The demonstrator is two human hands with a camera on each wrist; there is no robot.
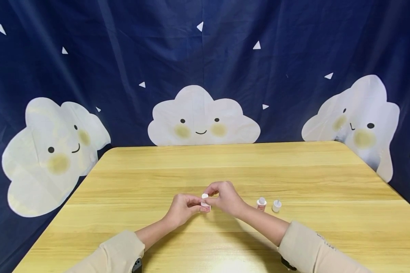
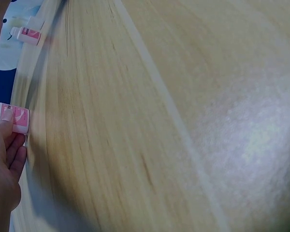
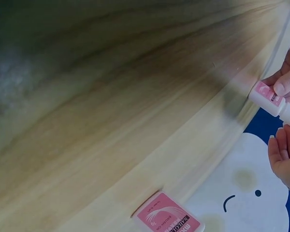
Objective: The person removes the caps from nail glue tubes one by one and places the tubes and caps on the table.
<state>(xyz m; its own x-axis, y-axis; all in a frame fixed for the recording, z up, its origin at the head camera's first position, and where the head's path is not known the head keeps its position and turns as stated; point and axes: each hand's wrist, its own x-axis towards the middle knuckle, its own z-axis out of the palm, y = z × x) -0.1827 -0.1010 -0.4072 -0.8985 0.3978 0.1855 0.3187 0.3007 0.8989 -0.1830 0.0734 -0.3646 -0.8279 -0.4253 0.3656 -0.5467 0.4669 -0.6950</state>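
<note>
Beige sleeves [image 1: 117, 248] are lying nearest the camera, leading to two bare hands working over a wooden table [image 1: 150, 174]. The left hand [image 1: 182, 210] is grasping a small pink-labelled bottle [image 3: 267, 99], its thumb pressing on the label. The right hand [image 1: 227, 199] is pinching the white cap [image 1: 205, 196] on top between thumb and forefinger. That bottle is sitting between the hands; whether its base is touching the wood, the inspector cannot tell.

To the right, a second bottle [image 1: 261, 207] is standing upright, showing a pale, narrower top. A loose cap [image 1: 276, 207] is resting just beside it, not touching, with a stem pointing up.

Finding on progress: the second bottle is appearing already uncapped, its cap set aside. Work on the held bottle is seeming unfinished, since its cap is sitting at the top under the fingers. Whether that cap is being loosened or tightened is not showing.
</note>
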